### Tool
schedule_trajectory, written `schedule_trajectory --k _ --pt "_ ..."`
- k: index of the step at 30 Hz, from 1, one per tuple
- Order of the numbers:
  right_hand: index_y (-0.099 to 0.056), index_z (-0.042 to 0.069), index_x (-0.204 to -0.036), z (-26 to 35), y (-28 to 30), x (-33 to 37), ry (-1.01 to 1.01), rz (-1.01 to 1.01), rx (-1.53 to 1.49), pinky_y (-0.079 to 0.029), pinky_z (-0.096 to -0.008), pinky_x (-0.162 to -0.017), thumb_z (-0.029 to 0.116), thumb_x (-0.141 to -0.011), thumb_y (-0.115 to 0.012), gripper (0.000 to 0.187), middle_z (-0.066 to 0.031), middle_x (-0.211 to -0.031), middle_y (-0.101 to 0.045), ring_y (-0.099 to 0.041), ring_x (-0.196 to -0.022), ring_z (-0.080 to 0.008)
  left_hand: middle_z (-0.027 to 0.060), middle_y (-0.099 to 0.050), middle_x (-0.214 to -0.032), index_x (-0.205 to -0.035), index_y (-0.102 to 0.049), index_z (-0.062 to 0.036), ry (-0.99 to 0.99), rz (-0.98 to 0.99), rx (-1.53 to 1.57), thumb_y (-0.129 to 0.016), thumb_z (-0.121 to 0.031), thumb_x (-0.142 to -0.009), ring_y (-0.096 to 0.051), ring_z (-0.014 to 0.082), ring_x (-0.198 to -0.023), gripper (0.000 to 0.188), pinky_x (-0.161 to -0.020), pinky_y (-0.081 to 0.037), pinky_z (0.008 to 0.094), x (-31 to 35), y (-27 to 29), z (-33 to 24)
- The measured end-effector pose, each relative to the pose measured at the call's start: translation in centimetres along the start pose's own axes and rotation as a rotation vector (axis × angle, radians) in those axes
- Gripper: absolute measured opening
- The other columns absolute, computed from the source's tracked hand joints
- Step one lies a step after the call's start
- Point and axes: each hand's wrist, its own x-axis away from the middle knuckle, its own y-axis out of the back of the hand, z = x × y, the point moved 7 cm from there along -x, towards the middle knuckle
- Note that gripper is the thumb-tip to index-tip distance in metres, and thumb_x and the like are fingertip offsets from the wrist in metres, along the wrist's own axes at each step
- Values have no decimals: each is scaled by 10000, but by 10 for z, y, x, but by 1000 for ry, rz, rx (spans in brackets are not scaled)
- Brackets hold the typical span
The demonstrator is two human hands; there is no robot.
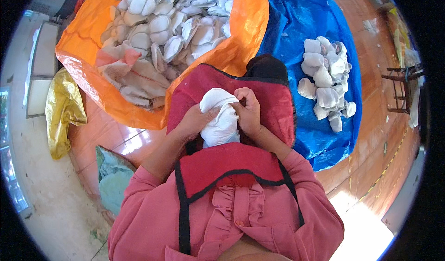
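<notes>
A white cloth piece point(219, 122), rounded at its top, is held upright over my lap between both hands. My left hand point(197, 123) grips its left side, with the thumb laid across the cloth. At the upper right edge of the piece, my right hand point(248, 110) pinches the fabric with its fingers closed. Something pale blue shows at the lower end of the piece; I cannot make out what it is. A dark red apron point(271, 108) with black edging covers my lap behind both hands.
Ahead stands an open orange sack point(250, 27) full of white rounded fabric pieces point(160, 29). To the right, several puffy white pieces point(327, 78) lie on a blue sheet point(287, 34). A yellow sack point(62, 112), a green bag point(113, 182) and a small dark stool point(402, 89) stand farther out.
</notes>
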Motion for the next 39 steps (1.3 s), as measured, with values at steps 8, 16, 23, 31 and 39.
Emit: schedule_trajectory --k 8,16,23,31,39 --pt "-508 83 -1038 -8 6 -14 -181 -62 -356 -463 -237 -760 -37 -881 -550 202 -37 -1029 -556 -546 -875 -102 51 -638 -1121 -1232 -561 -22 -33 -189 359 -618 -172 -922 -608 157 -985 349 -864 -490 312 0 21 13" --pt "-521 63 -1131 -26 -20 -1 -486 275 -392 -435 -291 -913 -31 -825 -588 327 -30 -1062 -579 -552 -1000 -146 60 -638 -1138 -1218 -563 -28 -207 -171 292 -669 -65 -856 -608 166 -1012 379 -894 -484 306 5 32 -11" --pt "-464 53 -1253 -17 -39 9 -365 459 -213 -399 -321 -994 26 -825 -632 460 -59 -1158 -571 -525 -1115 -173 39 -649 -1079 -1157 -589 -47 -280 -93 -127 -715 28 -775 -601 138 -1005 409 -883 -485 293 15 25 -36" --pt "-537 38 -1165 -12 -29 6 -276 268 -42 -462 -300 -883 13 -813 -606 359 -65 -1058 -616 -572 -999 -145 58 -645 -1077 -1188 -550 -18 -378 -309 -144 -736 -50 -798 -603 139 -985 433 -873 -487 289 22 14 -44" --pt "-561 7 -1057 -39 -4 9 -292 82 -40 -477 -272 -810 -40 -869 -442 228 -54 -955 -627 -579 -895 -142 87 -645 -1091 -1200 -530 7 -331 -353 -31 -752 -63 -788 -617 164 -970 473 -860 -497 297 19 6 -24"
